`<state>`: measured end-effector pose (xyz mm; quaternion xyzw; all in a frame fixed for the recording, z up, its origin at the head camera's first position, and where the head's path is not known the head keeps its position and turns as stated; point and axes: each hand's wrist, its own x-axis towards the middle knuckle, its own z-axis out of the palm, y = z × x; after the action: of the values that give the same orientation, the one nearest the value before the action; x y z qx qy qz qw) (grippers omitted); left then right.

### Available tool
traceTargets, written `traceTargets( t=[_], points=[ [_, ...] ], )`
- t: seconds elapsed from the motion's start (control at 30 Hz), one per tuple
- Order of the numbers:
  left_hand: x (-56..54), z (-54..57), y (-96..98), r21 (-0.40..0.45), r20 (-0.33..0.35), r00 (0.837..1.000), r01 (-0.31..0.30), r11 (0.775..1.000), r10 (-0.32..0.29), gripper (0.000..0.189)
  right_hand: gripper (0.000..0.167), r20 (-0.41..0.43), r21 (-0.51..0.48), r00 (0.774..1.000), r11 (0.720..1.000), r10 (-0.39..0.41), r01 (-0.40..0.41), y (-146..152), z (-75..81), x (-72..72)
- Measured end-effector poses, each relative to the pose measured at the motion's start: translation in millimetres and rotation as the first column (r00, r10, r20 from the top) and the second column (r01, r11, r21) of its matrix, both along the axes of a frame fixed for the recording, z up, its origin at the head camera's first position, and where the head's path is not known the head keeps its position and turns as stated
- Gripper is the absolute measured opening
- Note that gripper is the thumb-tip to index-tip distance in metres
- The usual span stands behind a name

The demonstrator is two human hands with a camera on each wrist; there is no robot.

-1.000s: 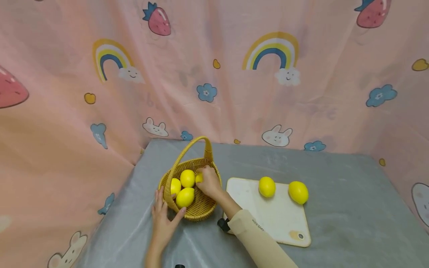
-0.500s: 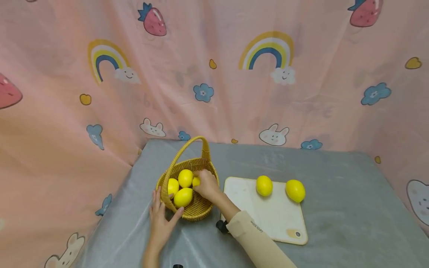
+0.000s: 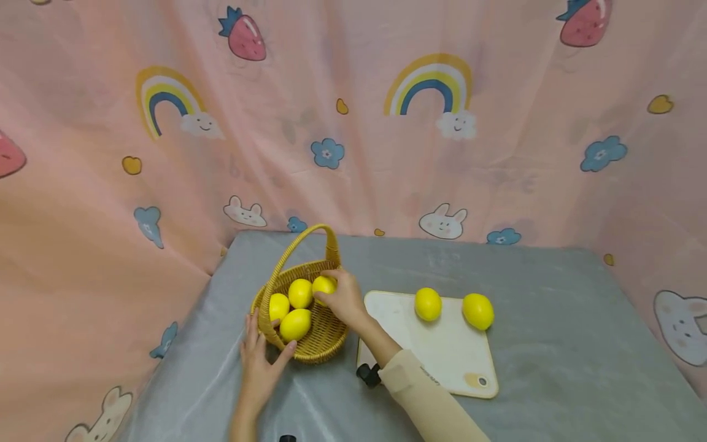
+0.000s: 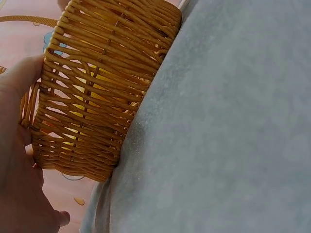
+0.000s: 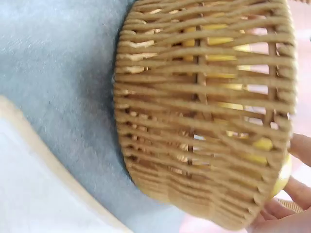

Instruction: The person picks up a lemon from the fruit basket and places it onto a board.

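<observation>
A yellow wicker basket (image 3: 317,344) with a tall arched handle stands on the grey cloth, several lemons (image 3: 295,324) inside it. My right hand (image 3: 349,302) reaches over the basket's right side and pinches a lemon (image 3: 323,288) between thumb and fingers, beside the others. In the right wrist view, this lemon (image 5: 283,177) shows partly behind the basket's rim. My left hand (image 3: 259,368) holds the basket's near left side, thumb at the front rim and fingers by the handle's base. The left wrist view shows its thumb (image 4: 26,73) against the rim; some fingertips are hidden.
To the basket's right lies a white cutting board (image 3: 397,331). One lemon (image 3: 428,304) sits on its far part, another lemon (image 3: 478,311) at its far right corner. A small black object (image 3: 368,374) is by its near left corner. A pink patterned curtain (image 3: 375,153) hangs behind.
The lemon in my right hand, mostly hidden by the fingers before, now shows much more. The right hand's fingers have spread a little round it. The left hand stays on the basket; the view has shifted slightly.
</observation>
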<state>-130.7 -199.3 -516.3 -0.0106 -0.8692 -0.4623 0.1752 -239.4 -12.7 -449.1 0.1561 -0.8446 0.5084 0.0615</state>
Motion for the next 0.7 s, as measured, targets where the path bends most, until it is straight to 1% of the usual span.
traceTargets(
  t=[0.2, 0.4, 0.57, 0.7],
  points=[
    [0.0, -0.7, -0.4, 0.008, -0.002, 1.000, -0.002, 1.000, 0.002, 0.051, 0.046, 0.011, -0.111, 0.999, 0.993, -0.043, 0.044, 12.5, 6.8, 2.2],
    [0.9, -0.5, -0.3, 0.015, 0.005, 1.000, 0.011, 1.000, -0.011, 0.051, 0.043, 0.029, -0.210, 0.994, 0.972, -0.105, 0.109, 31.6, 10.6, 4.8],
    [2.4, 2.8, -0.2, 0.015, 0.021, 1.000, 0.018, 1.000, -0.018, 0.050, 0.041, 0.014, -0.276, 0.983, 0.944, -0.182, 0.179, 51.2, 8.0, 6.2],
    [2.9, 4.2, 1.1, 0.016, 0.022, 1.000, 0.019, 1.000, -0.019, 0.049, 0.042, -0.004, -0.289, 0.967, 0.926, -0.255, 0.243, 68.4, 0.2, 8.7]
  ],
)
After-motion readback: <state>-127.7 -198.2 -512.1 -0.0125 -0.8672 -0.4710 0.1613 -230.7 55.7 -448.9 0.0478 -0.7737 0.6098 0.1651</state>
